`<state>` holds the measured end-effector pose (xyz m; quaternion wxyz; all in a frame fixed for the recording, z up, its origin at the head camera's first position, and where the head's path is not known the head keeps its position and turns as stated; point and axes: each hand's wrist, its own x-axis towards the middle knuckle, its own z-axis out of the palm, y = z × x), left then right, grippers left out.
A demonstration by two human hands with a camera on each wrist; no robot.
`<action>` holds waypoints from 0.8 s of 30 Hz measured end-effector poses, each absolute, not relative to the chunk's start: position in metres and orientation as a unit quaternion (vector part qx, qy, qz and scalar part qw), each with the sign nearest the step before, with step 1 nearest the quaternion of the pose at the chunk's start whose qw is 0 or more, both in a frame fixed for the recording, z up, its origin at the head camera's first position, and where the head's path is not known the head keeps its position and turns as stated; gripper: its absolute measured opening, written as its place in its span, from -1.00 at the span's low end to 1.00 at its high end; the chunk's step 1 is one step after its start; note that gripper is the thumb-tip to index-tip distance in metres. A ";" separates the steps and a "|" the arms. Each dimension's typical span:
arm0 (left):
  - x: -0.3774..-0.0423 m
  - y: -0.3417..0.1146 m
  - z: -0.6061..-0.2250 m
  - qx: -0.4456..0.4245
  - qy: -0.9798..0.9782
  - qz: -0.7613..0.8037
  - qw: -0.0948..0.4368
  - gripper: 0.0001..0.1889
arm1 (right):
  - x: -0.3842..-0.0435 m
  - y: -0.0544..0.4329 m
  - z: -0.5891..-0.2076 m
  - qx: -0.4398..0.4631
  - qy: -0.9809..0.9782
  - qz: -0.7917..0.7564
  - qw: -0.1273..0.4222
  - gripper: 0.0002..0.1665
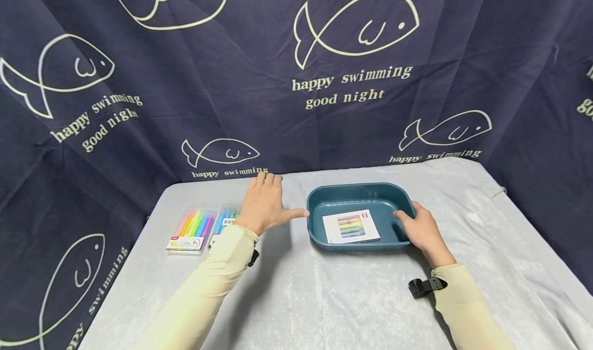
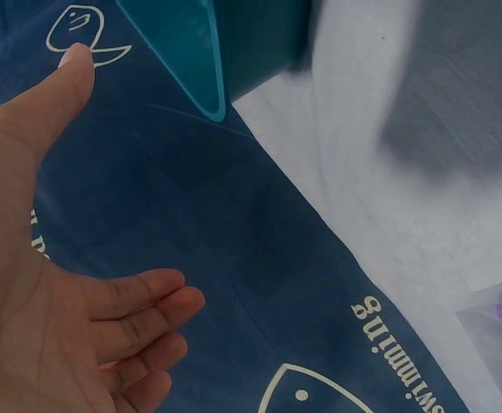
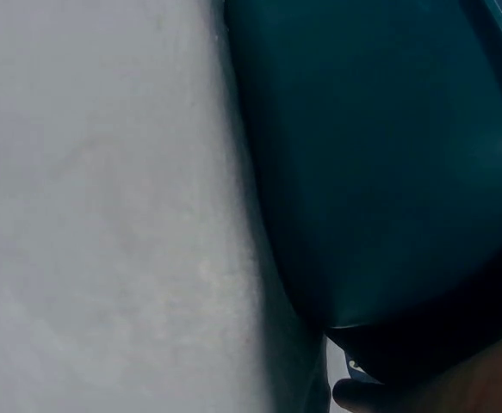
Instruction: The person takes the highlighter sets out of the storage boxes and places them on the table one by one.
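Observation:
A dark teal plastic bin [image 1: 361, 247] stands on the table, also seen close up in both wrist views. Inside it lies a flat white packet [image 1: 331, 230] printed with pastel rainbow strips. My right hand [image 1: 424, 232] grips the bin's right end, its thumb over the rim and its fingers outside, mostly hidden. Beyond the bin's left end my left hand [image 1: 263, 203] hovers with fingers extended and thumb pointing at the rim. The left wrist view shows nothing in that palm, and a gap between the hand [image 2: 70, 318] and the bin [image 2: 186, 52].
Left of my left hand lies a clear pack of colourful highlighters [image 1: 192, 230]. A second pack with blue and green pens [image 1: 224, 217] is partly covered by that hand. A grey-white cloth [image 1: 324, 298] covers the table, and a navy curtain [image 1: 278, 113] hangs behind it.

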<state>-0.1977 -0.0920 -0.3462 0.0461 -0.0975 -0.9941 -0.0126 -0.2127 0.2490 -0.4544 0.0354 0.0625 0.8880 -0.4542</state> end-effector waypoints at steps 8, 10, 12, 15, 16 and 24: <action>-0.200 -0.079 -0.346 -0.120 -0.992 0.011 0.031 0.08 | -0.212 0.251 -0.456 0.059 0.889 -0.454 0.027 -0.35; -0.201 -0.076 -0.349 -0.125 -0.992 0.021 0.027 0.06 | -0.211 0.251 -0.457 0.058 0.890 -0.452 0.028 -0.34; -0.201 -0.072 -0.352 -0.129 -0.991 0.027 0.018 0.06 | -0.210 0.253 -0.458 0.059 0.890 -0.452 0.031 -0.34; -0.203 -0.067 -0.355 -0.137 -0.990 0.031 0.004 0.07 | -0.210 0.254 -0.458 0.062 0.887 -0.456 0.034 -0.34; -0.204 -0.065 -0.356 -0.141 -0.990 0.029 0.003 0.07 | -0.210 0.254 -0.458 0.063 0.887 -0.456 0.033 -0.34; -0.212 -0.051 -0.354 -0.175 -0.983 0.050 -0.024 0.01 | -0.212 0.253 -0.456 0.063 0.881 -0.468 0.031 -0.35</action>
